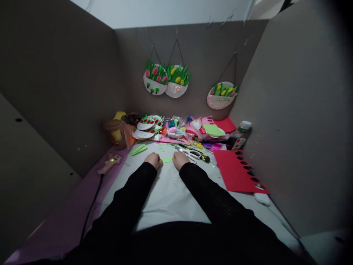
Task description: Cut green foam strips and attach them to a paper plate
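Note:
My left hand and my right hand rest on the white-covered table, fingers curled closed. Between them runs a light green paper strip, with one end at each hand. My fingertips are mostly hidden, but both hands appear to grip it. White-handled scissors lie just beyond my right hand, beside a yellow and black utility knife. A small stack of cut green paper pieces sits to the left of my left hand.
Red paper with a scalloped edge lies at right, near a white-capped bottle. A pink glue gun with a cord is at left. Paper-plate flower crafts and supplies are heaped at the back; finished plates hang on the partition.

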`<state>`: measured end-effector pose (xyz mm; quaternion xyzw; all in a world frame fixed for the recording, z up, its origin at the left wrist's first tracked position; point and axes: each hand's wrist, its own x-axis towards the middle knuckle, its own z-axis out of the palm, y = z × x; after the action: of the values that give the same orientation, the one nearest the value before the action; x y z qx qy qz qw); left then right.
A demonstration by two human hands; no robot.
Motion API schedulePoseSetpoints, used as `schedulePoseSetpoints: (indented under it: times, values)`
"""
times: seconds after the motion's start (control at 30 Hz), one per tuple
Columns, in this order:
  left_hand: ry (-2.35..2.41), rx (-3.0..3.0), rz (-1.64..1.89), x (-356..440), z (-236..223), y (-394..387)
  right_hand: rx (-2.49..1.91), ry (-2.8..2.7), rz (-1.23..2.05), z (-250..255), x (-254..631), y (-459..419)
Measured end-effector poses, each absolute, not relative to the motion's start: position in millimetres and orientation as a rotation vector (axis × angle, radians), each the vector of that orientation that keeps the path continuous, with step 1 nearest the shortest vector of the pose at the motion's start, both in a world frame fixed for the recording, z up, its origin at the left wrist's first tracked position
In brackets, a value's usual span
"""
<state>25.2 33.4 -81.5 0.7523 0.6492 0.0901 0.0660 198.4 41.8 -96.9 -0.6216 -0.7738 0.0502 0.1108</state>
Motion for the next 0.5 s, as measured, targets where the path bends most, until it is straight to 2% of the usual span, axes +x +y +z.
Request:
schedulePoseSetpoints:
  times: [0.17, 0.3, 0.5]
  values:
    - [1.943, 2.225, 0.267, 7.0, -82.4, 34.9, -1.796, -2.194, 0.205, -101.4, 203.0, 42.7]
    - [1.642, 2.509, 0.378, 8.8, -83.5, 33.9, -1.691, -2.213, 0.187, -108.8, 206.2, 46.0]
    - [1.525, 2.686, 0.293, 18.6, -82.7, 30.0, -1.258, -2.307, 0.159, -116.8, 210.8, 51.0]
